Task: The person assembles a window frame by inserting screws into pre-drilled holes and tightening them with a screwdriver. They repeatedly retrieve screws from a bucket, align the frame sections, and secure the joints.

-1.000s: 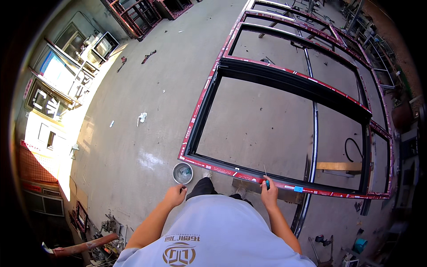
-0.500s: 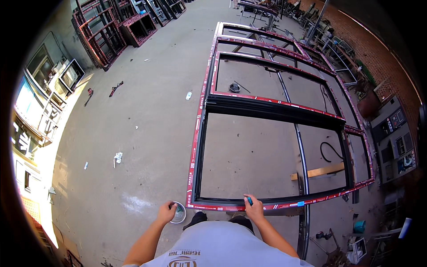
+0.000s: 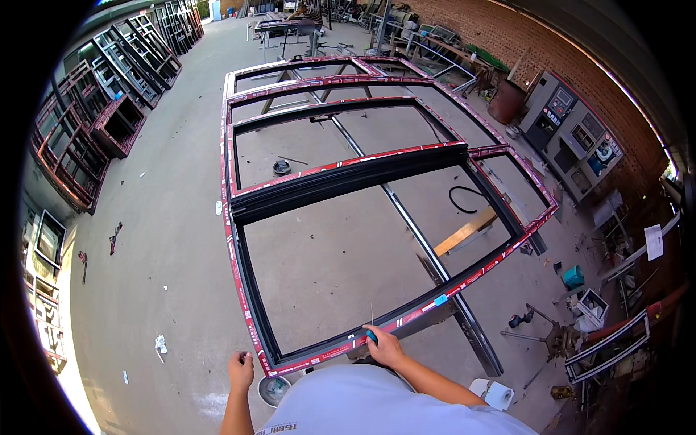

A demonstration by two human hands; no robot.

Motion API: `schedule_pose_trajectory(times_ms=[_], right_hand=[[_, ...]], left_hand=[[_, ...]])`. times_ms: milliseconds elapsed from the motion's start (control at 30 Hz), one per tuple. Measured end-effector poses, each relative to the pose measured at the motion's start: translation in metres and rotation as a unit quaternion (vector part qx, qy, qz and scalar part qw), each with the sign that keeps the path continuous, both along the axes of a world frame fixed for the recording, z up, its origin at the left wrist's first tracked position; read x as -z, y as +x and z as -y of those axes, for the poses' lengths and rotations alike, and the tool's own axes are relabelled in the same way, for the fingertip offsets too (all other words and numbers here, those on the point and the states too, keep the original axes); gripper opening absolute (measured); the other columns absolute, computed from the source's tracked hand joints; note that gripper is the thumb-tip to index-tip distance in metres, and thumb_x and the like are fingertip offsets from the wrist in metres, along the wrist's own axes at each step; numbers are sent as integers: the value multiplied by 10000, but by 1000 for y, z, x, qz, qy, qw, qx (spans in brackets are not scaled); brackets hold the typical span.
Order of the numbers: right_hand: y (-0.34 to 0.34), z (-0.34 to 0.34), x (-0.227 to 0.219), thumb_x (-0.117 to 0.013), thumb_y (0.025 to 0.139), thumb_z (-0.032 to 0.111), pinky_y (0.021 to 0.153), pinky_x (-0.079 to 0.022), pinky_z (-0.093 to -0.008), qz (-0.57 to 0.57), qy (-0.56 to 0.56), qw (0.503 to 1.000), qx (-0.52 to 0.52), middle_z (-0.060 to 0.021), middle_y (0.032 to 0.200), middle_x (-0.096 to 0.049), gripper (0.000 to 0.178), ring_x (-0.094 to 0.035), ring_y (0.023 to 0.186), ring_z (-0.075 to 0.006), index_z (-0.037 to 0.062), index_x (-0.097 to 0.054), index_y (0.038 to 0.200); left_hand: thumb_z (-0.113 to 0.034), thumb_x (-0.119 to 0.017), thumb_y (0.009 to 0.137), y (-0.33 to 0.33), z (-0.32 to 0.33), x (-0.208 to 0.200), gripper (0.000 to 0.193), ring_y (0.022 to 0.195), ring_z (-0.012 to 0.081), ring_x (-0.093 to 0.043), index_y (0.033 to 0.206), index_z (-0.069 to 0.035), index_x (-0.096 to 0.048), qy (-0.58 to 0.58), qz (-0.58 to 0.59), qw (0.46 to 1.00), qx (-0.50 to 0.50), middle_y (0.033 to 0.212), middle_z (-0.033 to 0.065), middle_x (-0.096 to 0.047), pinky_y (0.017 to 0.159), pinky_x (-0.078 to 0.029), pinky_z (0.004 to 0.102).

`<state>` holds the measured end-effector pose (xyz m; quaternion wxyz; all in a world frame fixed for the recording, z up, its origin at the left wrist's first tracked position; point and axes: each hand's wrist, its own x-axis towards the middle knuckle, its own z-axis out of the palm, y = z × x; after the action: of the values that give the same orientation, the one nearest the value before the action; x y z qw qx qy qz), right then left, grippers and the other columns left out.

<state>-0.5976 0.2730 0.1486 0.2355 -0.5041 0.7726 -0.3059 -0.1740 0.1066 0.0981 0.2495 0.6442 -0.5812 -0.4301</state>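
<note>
A large dark window frame lies flat in front of me, its outer faces covered in red printed protective film. My right hand is at its near edge, closed round the teal handle of a screwdriver whose thin shaft points up and away. Left of the frame's near corner is my left hand, fingers curled together; something small and dark may show at the fingertips, too small to name. A white pail with pale contents stands just right of that hand, partly hidden by my shirt.
A long metal rail runs under the frame, near a wooden bar. A small dark pot shows through an opening. Finished frames lean at the left; a grey machine cabinet and a teal bucket are at the right.
My view has swung to the right, so the frame appears further left. My left hand has moved off the pail's rim, away to its left. My right hand still holds the screwdriver.
</note>
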Motion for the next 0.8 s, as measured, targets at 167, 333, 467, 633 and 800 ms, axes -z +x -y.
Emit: schedule_pose_trajectory(times_ms=[167, 333, 467, 633, 800], right_hand=[[-52, -19, 7, -606, 953, 98, 883, -565, -460, 65, 14, 998, -24, -105, 1163, -751, 510, -709, 1034, -384, 109, -485, 1448], [-91, -29, 23, -586, 985, 134, 879, -566, -483, 73, -38, 996, -41, -56, 1268, -729, 426, -703, 1043, -392, 106, -470, 1394], [-125, 0, 28, -546, 1032, 184, 802, -575, -484, 86, -46, 995, -1, -54, 1087, -777, 290, -732, 945, -374, 132, -536, 1317], [-146, 87, 2, -559, 1048, 238, 718, -566, -437, 151, -24, 988, -4, -94, 757, -737, 268, -737, 767, -345, 109, -612, 1277], [-151, 208, -14, -591, 1036, 291, 675, -548, -483, 23, -154, 987, -31, -152, 780, -713, 239, -703, 757, -409, 146, -643, 1218]], left_hand=[[-250, -672, 976, -34, -15, 5, 290, 623, 161, -600, 971, 38, -703, -37, 68, 997, -19, 690, 63, -632, 605, -485, 351], [-243, -678, 957, -72, -4, -32, 285, 657, 193, -638, 1014, 34, -713, -30, 120, 992, -14, 728, 106, -667, 632, -500, 369], [-235, -675, 962, -100, 16, -58, 273, 643, 195, -633, 1025, 27, -718, -50, 119, 992, -6, 719, 103, -671, 625, -505, 361], [-235, -687, 945, -88, 40, -88, 270, 640, 215, -649, 1031, 17, -734, -80, 167, 983, -14, 703, 112, -681, 637, -521, 372], [-233, -694, 919, -76, 91, -70, 270, 708, 269, -708, 1040, 2, -748, -98, 191, 976, -41, 784, 148, -729, 686, -551, 406]])
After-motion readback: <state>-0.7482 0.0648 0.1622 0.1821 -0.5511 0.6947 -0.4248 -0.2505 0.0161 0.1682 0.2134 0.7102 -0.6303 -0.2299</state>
